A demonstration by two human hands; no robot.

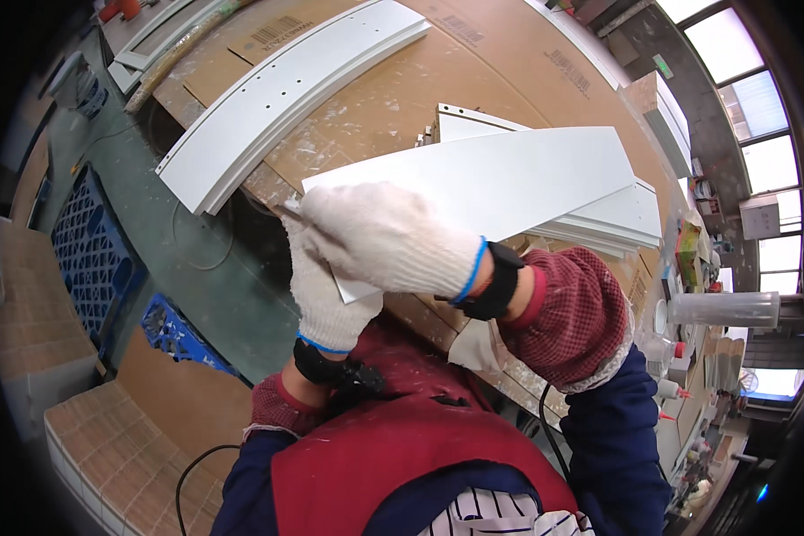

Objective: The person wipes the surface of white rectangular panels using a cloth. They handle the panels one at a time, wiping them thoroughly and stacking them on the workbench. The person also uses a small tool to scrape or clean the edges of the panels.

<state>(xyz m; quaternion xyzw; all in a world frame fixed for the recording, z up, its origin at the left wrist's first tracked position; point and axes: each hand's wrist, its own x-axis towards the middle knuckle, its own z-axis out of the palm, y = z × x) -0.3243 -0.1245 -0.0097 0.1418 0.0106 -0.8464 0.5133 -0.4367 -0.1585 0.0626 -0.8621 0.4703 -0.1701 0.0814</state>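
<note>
A flat white panel (518, 174) lies at a slant over the stacked white pieces, its left end near my body. My left hand (330, 299), in a white knit glove, grips that left end, and the panel's near corner shows against its palm. Across the same end reaches my right hand (389, 228), gloved too, with its fingers curled over the edge close to the left fingertips. Something small and greyish sticks out at the right fingertips; its kind cannot be made out. The right hand covers part of the panel and of the left fingers.
A curved white panel (281, 94) with small holes lies at the table's far left. Several white pieces (598, 219) are stacked under the held panel on the cardboard-covered table (500, 54). Blue plastic pallets (98, 250) stand on the left floor; bottles (661, 350) are at right.
</note>
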